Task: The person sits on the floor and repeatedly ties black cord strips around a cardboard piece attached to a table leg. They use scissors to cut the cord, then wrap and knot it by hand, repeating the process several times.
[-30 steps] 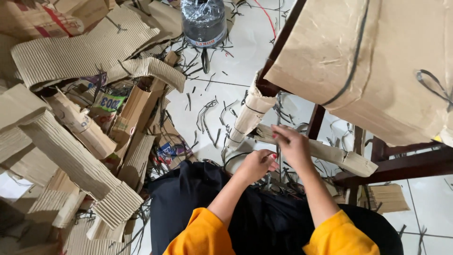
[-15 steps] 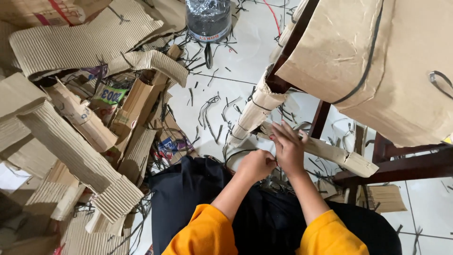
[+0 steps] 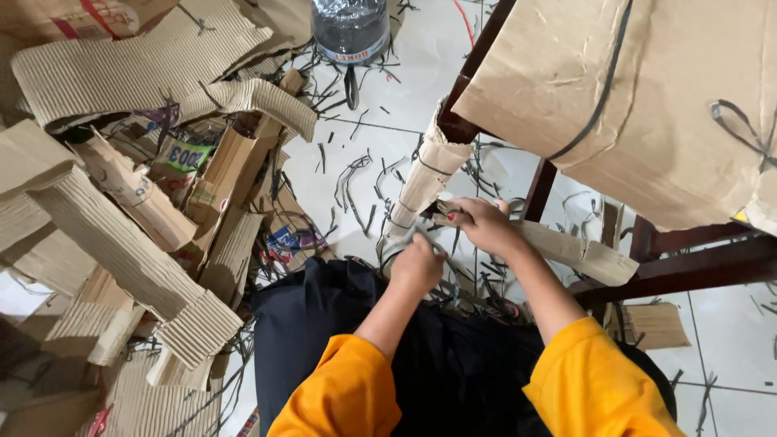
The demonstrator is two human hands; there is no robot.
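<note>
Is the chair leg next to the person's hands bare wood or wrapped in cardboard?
Wrapped. Brown cardboard sheathes the chair leg, with dark wood showing only above it. The right hand and left hand are at its lower part.

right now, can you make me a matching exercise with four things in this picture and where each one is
Things:
1. plastic bottle
2. corrugated cardboard pile
3. large brown cardboard sheet
4. cardboard-wrapped chair leg

Places:
a. left side of the floor
b. just beyond the left hand and right hand
c. top middle edge
d. upper right, over the wooden frame

Pairs: 1-c, 2-a, 3-d, 4-b
</note>
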